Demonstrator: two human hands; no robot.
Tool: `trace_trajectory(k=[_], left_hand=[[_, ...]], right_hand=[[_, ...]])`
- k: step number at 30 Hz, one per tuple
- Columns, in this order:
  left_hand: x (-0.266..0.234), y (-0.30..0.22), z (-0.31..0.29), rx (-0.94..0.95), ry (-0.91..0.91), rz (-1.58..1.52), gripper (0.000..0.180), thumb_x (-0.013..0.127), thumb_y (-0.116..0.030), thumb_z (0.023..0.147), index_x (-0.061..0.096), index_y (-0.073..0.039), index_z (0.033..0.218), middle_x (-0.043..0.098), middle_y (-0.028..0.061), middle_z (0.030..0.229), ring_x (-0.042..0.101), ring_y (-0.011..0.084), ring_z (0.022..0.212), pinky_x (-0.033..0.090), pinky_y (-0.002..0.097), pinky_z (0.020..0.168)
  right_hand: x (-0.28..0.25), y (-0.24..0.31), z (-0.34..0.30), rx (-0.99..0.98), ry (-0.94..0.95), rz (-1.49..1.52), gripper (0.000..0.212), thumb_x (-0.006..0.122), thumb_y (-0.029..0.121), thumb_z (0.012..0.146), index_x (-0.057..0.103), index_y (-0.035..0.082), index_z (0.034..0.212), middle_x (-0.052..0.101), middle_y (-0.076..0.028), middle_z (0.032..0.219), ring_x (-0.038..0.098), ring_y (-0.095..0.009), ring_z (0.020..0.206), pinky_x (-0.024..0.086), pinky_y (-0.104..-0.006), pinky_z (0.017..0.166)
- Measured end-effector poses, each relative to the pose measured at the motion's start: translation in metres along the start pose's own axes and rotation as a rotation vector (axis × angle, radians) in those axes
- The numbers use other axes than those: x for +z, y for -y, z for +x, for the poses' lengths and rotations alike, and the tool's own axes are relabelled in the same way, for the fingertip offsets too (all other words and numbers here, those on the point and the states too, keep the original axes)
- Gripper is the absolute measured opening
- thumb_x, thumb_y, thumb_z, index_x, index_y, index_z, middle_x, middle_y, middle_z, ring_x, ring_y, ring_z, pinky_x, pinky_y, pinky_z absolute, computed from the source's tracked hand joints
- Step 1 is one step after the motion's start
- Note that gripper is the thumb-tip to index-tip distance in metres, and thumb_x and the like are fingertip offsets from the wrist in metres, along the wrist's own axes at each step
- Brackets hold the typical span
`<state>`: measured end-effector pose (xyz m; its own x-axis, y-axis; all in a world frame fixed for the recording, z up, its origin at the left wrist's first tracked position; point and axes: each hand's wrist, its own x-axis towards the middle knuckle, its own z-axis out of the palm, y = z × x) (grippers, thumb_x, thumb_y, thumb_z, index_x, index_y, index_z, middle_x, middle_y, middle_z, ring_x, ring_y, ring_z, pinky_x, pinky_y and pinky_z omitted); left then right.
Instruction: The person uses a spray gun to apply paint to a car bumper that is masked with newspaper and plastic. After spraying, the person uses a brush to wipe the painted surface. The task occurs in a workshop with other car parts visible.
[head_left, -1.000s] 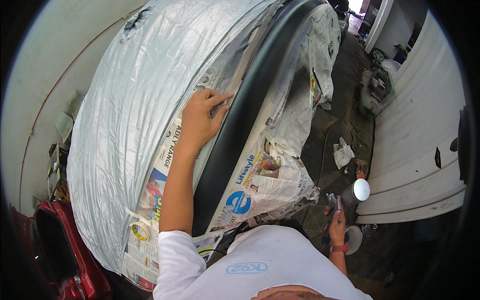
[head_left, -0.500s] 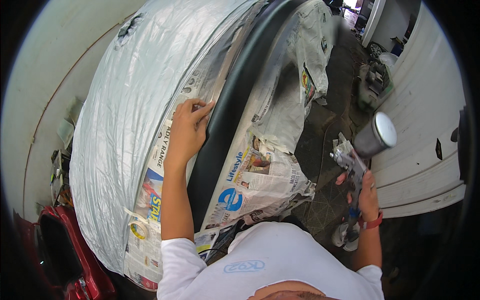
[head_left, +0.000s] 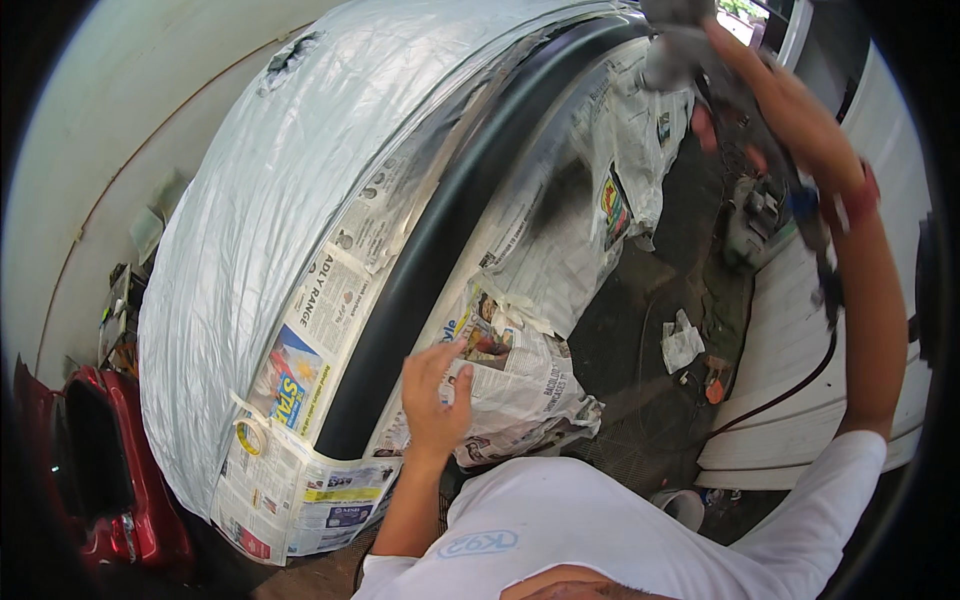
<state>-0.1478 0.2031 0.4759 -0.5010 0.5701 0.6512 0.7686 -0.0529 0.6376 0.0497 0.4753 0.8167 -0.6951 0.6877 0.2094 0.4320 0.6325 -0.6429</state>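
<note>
- Since the frame half a second back: right hand (head_left: 800, 120) has swung up from hip level to the top right of view, carrying the spray gun (head_left: 680, 45) with it; left hand (head_left: 435, 395) has slid down off the grey plastic sheeting (head_left: 250, 250) toward the body.
- Left hand: open, fingers spread, holding nothing; fingertips at the edge of the newspaper masking (head_left: 520, 370), just right of the bare black trim strip (head_left: 440, 240).
- Right hand: closed around the spray gun's grip, red wristband showing; the gun is blurred, so nozzle direction cannot be told. A dark hose (head_left: 790, 385) hangs below the forearm.
- Work piece: the black strip runs from just left of the left hand up toward the raised right hand, masked on both sides.
- Step, as judged: masking appears complete; gun being brought to the far end of the strip to begin spraying. The next move would call for an even pass along the strip, left hand kept clear.
- Printed matter: a newspaper sheet with a blue and yellow block (head_left: 290, 385) left of the left hand; a yellow tape ring (head_left: 250, 435) beyond it; a red and yellow patch (head_left: 612, 200) below the right hand.
- Red car panel (head_left: 110, 480) far left.
</note>
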Motion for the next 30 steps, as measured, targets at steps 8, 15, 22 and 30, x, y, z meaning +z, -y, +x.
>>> trace_trajectory(k=[8,15,22,30], left_hand=[[0.031,-0.019,-0.05,-0.075,0.08,-0.177,0.029,0.073,-0.001,0.085,0.072,-0.002,0.115,0.07,0.0156,0.108,0.065,0.0338,0.098,0.05,0.0405,0.087],[0.026,-0.001,-0.06,-0.108,0.003,-0.18,0.031,0.074,0.0,0.084,0.074,-0.005,0.114,0.071,0.0119,0.105,0.067,0.0312,0.092,0.053,0.0393,0.082],[0.014,0.022,-0.054,-0.109,-0.043,-0.184,0.029,0.074,0.001,0.083,0.074,-0.005,0.112,0.071,0.0123,0.104,0.067,0.0323,0.09,0.053,0.0404,0.082],[-0.02,0.047,-0.051,-0.137,-0.092,-0.149,0.028,0.074,0.001,0.082,0.074,-0.003,0.11,0.071,0.0135,0.103,0.067,0.0322,0.09,0.053,0.0413,0.08]], right_hand=[[-0.003,0.041,0.125,0.021,0.057,-0.156,0.071,0.031,0.062,0.108,0.069,0.002,0.111,0.073,-0.007,0.078,0.069,-0.015,0.068,0.053,-0.0301,0.06],[0.051,0.089,0.114,0.039,0.169,-0.291,0.071,0.027,0.066,0.107,0.064,0.008,0.123,0.073,-0.008,0.082,0.067,-0.014,0.063,0.051,-0.0281,0.05],[0.067,0.112,0.119,0.122,0.418,-0.091,0.07,0.024,0.064,0.108,0.061,0.007,0.125,0.076,-0.011,0.089,0.071,-0.014,0.072,0.05,-0.0253,0.046],[0.059,0.1,0.178,0.271,0.198,-0.261,0.074,0.027,0.069,0.105,0.062,0.006,0.123,0.075,-0.013,0.089,0.073,-0.019,0.073,0.056,-0.0312,0.052]])
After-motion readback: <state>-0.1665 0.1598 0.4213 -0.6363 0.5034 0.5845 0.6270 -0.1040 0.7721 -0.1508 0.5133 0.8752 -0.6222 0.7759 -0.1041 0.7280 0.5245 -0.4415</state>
